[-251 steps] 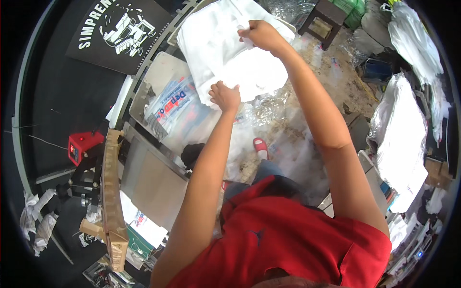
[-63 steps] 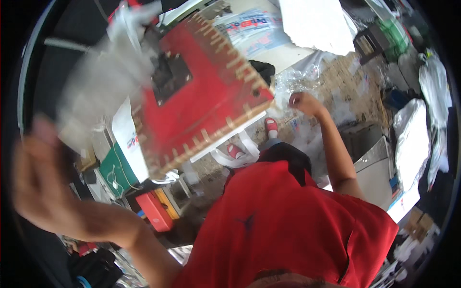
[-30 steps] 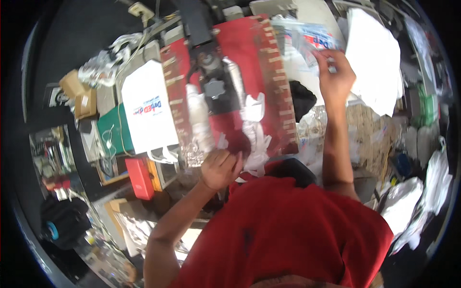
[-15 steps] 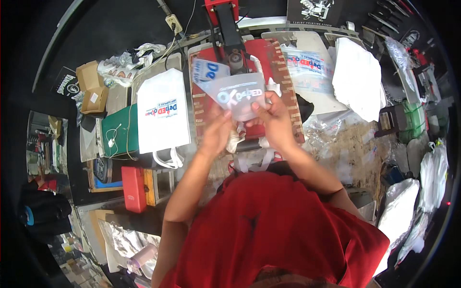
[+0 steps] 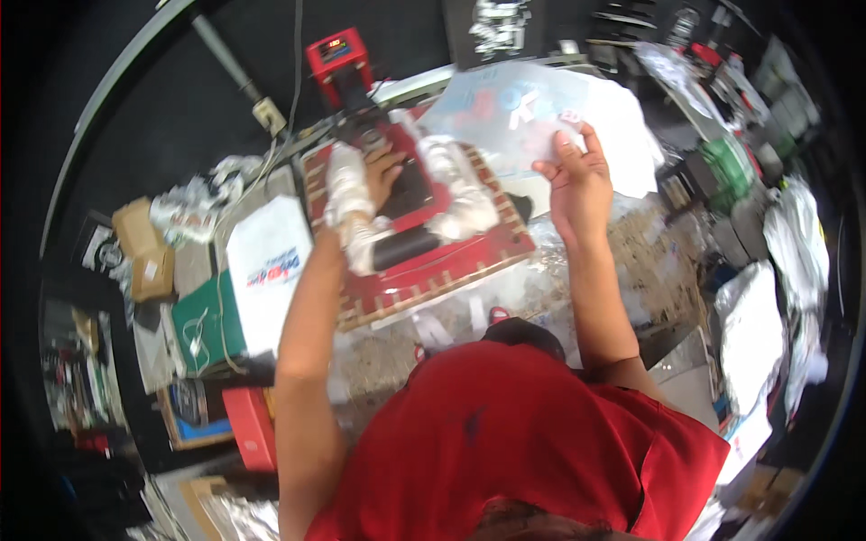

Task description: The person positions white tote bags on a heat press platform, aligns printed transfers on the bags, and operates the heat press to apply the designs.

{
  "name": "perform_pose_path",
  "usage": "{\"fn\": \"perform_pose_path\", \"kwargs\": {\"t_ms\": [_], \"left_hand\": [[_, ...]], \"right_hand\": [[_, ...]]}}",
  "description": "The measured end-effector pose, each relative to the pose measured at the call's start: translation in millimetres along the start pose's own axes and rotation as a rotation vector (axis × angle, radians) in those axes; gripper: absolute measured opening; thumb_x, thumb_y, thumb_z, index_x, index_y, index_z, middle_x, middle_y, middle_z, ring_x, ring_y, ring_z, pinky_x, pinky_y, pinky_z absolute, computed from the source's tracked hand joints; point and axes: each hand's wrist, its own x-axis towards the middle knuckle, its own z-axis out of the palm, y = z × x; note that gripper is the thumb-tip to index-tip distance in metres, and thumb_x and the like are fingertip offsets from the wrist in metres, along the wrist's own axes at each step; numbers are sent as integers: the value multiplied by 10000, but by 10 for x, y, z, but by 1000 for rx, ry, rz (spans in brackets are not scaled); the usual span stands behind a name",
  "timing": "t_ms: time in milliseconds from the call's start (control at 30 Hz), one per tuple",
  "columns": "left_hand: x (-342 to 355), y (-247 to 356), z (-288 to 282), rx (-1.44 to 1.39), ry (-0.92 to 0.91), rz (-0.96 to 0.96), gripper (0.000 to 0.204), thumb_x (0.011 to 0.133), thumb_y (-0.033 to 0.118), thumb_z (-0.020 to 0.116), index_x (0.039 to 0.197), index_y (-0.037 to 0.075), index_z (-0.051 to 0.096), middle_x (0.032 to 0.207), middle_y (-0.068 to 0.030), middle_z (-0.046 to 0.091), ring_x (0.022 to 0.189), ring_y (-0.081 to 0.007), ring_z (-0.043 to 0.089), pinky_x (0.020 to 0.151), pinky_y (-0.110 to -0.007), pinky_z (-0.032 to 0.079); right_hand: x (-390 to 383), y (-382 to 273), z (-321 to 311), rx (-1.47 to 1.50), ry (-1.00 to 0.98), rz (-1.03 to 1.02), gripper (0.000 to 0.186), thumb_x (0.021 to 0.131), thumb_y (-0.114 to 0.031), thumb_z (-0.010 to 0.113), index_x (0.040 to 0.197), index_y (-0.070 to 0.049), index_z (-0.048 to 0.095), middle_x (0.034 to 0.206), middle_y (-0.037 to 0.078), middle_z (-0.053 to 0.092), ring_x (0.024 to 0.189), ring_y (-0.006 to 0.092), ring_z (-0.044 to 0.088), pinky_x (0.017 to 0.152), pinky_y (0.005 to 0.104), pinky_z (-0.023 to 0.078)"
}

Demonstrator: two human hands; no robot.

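Observation:
In front of me is a heat press (image 5: 426, 279) with a red, tan-edged square plate, a red frame and bars wrapped in white material (image 5: 465, 203). My left hand (image 5: 381, 176) rests on its dark middle beside the left wrapped bar, fingers bent and apart, slightly blurred. My right hand (image 5: 582, 176), right of the press, grips a translucent printed film (image 5: 492, 113) by its lower right part, thumb on top. The film is raised over the press's back right and partly covers a white stack (image 5: 622, 135).
A white printed bag (image 5: 266, 261) and green board (image 5: 207, 320) lie left of the press, with open cardboard boxes (image 5: 144, 252) behind. A red control box (image 5: 338, 54) stands at the back. A dark stool (image 5: 677, 189) and white wrapped bundles (image 5: 749, 334) are at the right.
The film, held in both hands half a second ago, has moved up and right in my right hand. My left hand has released it and moved onto the press. The view has shifted.

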Motion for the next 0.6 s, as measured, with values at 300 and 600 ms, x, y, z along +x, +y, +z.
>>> {"fn": "perform_pose_path", "kwargs": {"t_ms": [300, 600], "left_hand": [[403, -141, -192, 199, -252, -67, 332, 939, 350, 577, 942, 45, 708, 880, -112, 638, 785, -235, 605, 751, -354, 463], [-255, 2393, -973, -637, -575, -370, 422, 819, 254, 795, 1120, -7, 657, 949, -88, 716, 869, -168, 682, 792, -299, 525]], "right_hand": [[-335, -642, -591, 0, 91, 51, 217, 951, -54, 574, 1166, -38, 554, 954, 80, 683, 758, 130, 648, 581, 268, 541], [-699, -997, -898, 3, 76, 274, 230, 919, -3, 562, 1148, 11, 536, 909, 110, 680, 568, 157, 655, 421, 262, 518]]}}
